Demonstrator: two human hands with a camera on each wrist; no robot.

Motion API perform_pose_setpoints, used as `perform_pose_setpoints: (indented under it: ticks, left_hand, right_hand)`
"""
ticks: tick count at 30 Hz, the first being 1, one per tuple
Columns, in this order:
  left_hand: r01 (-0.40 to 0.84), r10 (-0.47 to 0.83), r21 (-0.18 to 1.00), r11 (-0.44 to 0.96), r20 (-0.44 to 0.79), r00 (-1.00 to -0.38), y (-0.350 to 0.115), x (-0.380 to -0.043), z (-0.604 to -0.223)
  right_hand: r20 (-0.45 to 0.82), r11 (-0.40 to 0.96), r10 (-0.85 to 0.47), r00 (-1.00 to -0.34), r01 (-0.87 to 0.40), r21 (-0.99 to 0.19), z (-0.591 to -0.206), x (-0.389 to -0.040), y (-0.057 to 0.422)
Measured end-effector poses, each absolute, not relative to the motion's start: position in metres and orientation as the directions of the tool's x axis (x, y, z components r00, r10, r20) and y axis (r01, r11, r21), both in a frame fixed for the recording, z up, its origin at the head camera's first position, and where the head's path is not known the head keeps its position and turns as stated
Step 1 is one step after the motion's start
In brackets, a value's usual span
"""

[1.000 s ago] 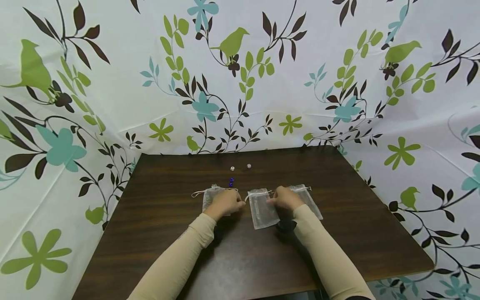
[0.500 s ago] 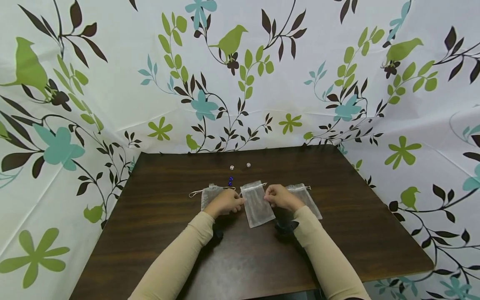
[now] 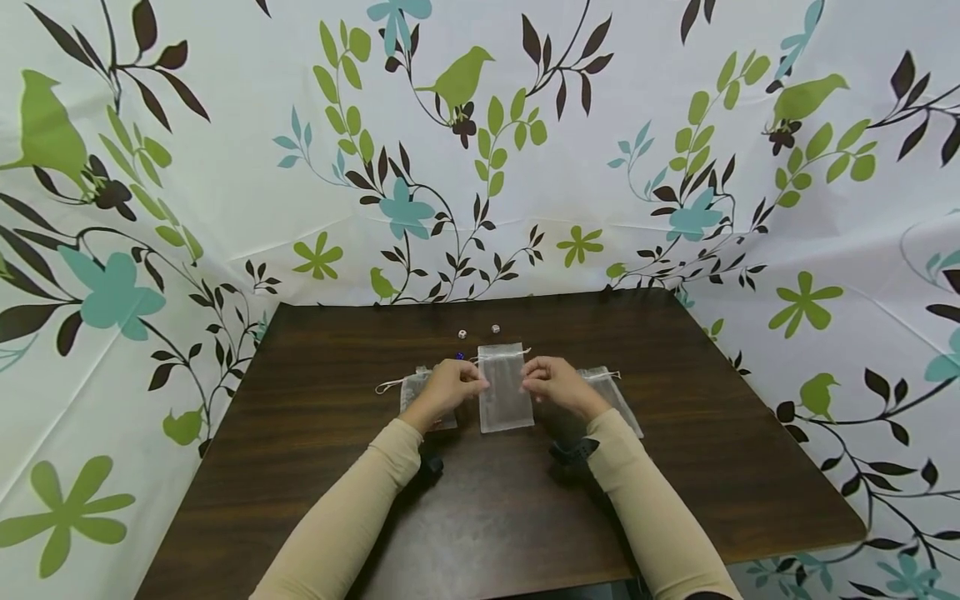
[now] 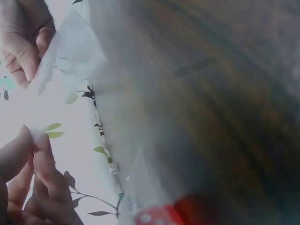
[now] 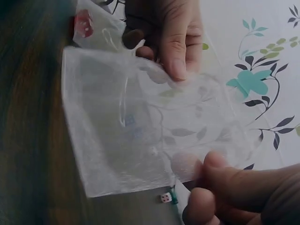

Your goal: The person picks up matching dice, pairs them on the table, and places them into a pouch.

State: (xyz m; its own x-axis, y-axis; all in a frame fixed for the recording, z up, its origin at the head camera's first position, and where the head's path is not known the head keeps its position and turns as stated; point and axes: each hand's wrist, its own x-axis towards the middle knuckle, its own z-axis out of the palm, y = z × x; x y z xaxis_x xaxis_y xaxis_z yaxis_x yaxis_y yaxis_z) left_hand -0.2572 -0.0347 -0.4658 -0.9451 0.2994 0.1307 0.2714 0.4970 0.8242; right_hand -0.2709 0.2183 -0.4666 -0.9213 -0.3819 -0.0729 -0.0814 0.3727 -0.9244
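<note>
A sheer white drawstring pouch [image 3: 506,400] hangs upright between both hands, lifted off the table. My left hand [image 3: 446,388] pinches its left edge between thumb and finger. On the opposite edge, my right hand [image 3: 561,385] pinches the mesh below the drawstring. Through the pouch, in the right wrist view, blurred blue dice [image 5: 133,126] show. A second pouch [image 3: 415,390] lies partly behind the left hand; a red die with white dots [image 5: 84,23] shows in it. Beyond the right hand lies a third pouch [image 3: 611,396], partly covered by that hand.
Two white dice [image 3: 462,334] [image 3: 496,329] lie near the back of the dark wooden table [image 3: 337,467]. A blue die [image 3: 460,356] peeks out beside the left hand. A patterned cloth [image 3: 570,167] hangs behind the table and along its sides.
The middle pouch has risen from the table and straightened upright. Both hands have moved up and away from me with it, and the left hand now pinches its edge.
</note>
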Motion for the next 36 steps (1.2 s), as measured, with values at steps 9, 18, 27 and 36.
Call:
perform_pose_setpoints:
  ticks: [9, 18, 27, 36]
  left_hand:
    - [0.370, 0.272, 0.676, 0.638, 0.252, -0.929, -0.031, -0.254, -0.453]
    - [0.275, 0.284, 0.574, 0.772, 0.076, -0.956, -0.032, -0.250, -0.463]
    - [0.219, 0.284, 0.539, 0.813, -0.039, -0.958, -0.031, -0.251, -0.467]
    - [0.203, 0.273, 0.520, 0.830, -0.060, -0.960, -0.032, -0.247, -0.463]
  right_hand:
    - [0.049, 0.494, -0.361, -0.931, -0.235, -0.837, -0.453, -0.270, 0.221]
    - [0.017, 0.533, -0.462, -0.887, -0.293, -0.793, -0.462, -0.266, 0.225]
    - [-0.084, 0.617, -0.451, -0.889, -0.242, -0.749, -0.479, -0.270, 0.227]
    - [-0.107, 0.631, -0.437, -0.893, -0.219, -0.744, -0.486, -0.270, 0.224]
